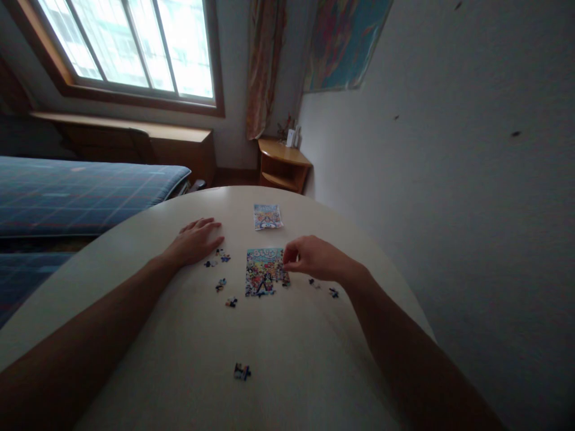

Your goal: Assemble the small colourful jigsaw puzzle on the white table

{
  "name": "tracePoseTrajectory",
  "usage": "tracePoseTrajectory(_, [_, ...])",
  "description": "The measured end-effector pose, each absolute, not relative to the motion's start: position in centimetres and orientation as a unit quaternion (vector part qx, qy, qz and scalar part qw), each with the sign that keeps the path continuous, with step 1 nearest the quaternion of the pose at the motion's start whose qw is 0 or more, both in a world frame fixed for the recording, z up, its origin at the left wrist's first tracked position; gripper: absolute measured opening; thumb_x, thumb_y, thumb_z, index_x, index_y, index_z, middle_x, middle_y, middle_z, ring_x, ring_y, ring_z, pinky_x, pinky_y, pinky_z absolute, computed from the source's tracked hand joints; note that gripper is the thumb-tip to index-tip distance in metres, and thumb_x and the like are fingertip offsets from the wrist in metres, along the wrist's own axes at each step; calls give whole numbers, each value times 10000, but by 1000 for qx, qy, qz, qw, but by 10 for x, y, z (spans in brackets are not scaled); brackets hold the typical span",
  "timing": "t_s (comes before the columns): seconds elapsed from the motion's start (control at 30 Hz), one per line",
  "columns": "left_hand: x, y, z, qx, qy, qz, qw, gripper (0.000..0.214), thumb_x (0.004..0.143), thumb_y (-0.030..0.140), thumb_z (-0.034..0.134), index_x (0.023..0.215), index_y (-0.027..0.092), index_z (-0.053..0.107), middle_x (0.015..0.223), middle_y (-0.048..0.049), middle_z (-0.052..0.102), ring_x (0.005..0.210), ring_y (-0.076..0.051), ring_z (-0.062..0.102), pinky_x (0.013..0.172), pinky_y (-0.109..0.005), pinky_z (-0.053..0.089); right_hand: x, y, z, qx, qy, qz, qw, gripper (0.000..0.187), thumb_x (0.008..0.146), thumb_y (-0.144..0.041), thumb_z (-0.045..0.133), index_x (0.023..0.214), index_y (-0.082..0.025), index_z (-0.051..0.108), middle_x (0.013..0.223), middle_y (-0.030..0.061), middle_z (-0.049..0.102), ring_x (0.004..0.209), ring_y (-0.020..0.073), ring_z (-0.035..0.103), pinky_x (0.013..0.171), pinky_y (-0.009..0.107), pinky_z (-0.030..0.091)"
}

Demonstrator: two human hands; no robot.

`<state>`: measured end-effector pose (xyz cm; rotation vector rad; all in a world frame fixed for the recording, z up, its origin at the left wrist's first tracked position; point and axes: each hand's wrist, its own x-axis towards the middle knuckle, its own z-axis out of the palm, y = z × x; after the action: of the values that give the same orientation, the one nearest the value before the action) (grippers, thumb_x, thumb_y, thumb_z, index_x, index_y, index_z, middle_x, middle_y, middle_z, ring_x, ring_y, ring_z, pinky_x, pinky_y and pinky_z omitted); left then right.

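A partly assembled jigsaw puzzle [263, 269] with a crowded, colourful picture lies on the round table. My right hand [312, 257] is at its right edge, thumb and forefinger pinched on a puzzle piece there that the fingers mostly cover. My left hand [195, 239] rests flat on the table to the left of the puzzle, fingers apart, holding nothing. Just below its fingertips are loose puzzle pieces [222, 256]. More single pieces lie left of the puzzle, such as a loose piece [220, 285] and a lower piece [231, 302].
Beyond the puzzle lies a small printed picture sheet [268, 216]. Two loose pieces, including a dark one [333, 293], sit near my right wrist. Another piece [242, 372] is close to me. A bare mattress [90, 194] stands left of the table [287, 359]; a wall [449, 179] is right.
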<state>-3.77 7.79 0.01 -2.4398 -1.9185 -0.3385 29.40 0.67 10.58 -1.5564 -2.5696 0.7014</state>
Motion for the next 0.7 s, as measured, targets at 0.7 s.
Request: tracePoseTrajectory(0.7, [-39, 78, 2, -783, -614, -97, 10, 638, 907, 571, 318, 1399, 209, 500, 1519, -84, 422, 1385, -314, 403, 1149, -487, 315, 368, 38, 85, -584, -708, 329, -225, 335, 606, -400, 828, 776, -142, 699, 651, 3, 626, 617, 128, 558, 584, 234, 389])
